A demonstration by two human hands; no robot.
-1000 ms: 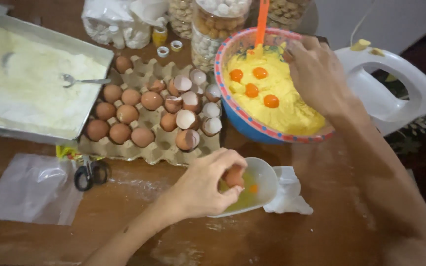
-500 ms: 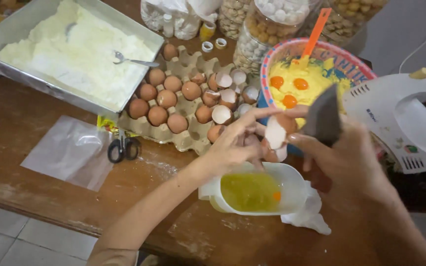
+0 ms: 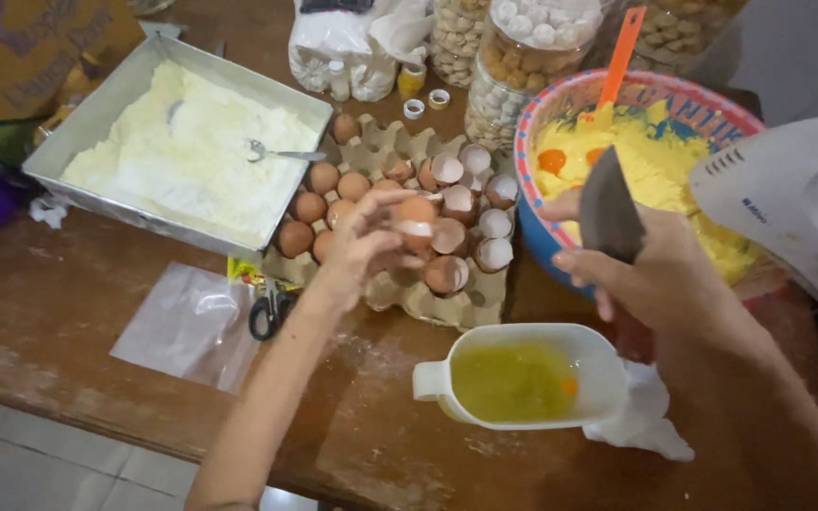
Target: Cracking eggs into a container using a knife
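1. Since half a second ago, both hands have parted: the left hand (image 3: 364,248) has carried the cracked eggshell (image 3: 416,217) away from the white jug and out over the cardboard egg tray (image 3: 447,305).
2. Its fingers pinch the brown shell halves, which sit above the tray's empty shells.
3. Right hand (image 3: 660,274) hovers beside the colourful mixing bowl (image 3: 542,142), fingers closed round a dark flat blade (image 3: 608,213) held upright.
4. White jug (image 3: 523,378) of egg white stands on the wooden table (image 3: 68,322), below both hands.
5. Yellow batter with yolks fills the bowl; an orange spatula (image 3: 622,47) stands in it.
6. A white hand mixer (image 3: 788,199) lies just right of the bowl.
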